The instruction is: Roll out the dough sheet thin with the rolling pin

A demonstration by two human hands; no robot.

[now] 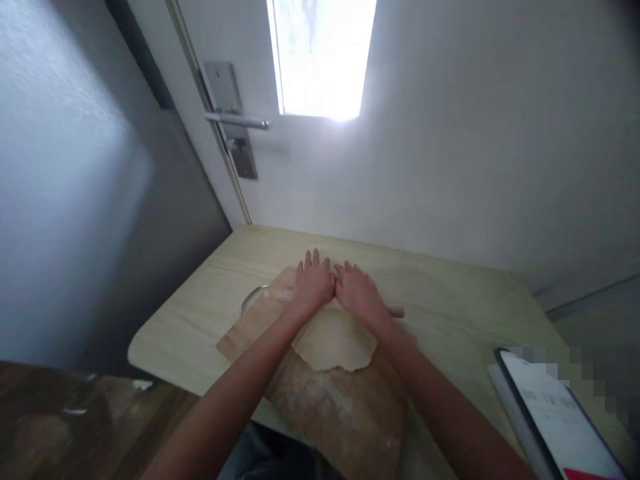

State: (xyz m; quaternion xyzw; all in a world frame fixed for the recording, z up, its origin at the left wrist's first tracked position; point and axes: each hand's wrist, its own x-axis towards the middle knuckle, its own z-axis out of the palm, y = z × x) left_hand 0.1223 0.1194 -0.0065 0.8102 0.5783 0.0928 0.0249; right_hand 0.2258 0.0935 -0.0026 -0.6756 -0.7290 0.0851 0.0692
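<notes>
My left hand [313,283] and my right hand [359,293] lie side by side, fingers stretched flat, pressing on a wooden rolling pin [395,311] whose ends stick out on either side. Under the pin lies a thin round sheet of pale dough [334,343]. The dough rests on a floured brown wooden board [350,407] with a metal handle loop [249,299] at its left end. Most of the pin is hidden beneath my palms.
The board sits on a light wooden table [200,320] pushed against a white wall. A phone [555,413] with a lit screen lies at the table's right front. A door with a metal lever handle [235,121] stands behind on the left.
</notes>
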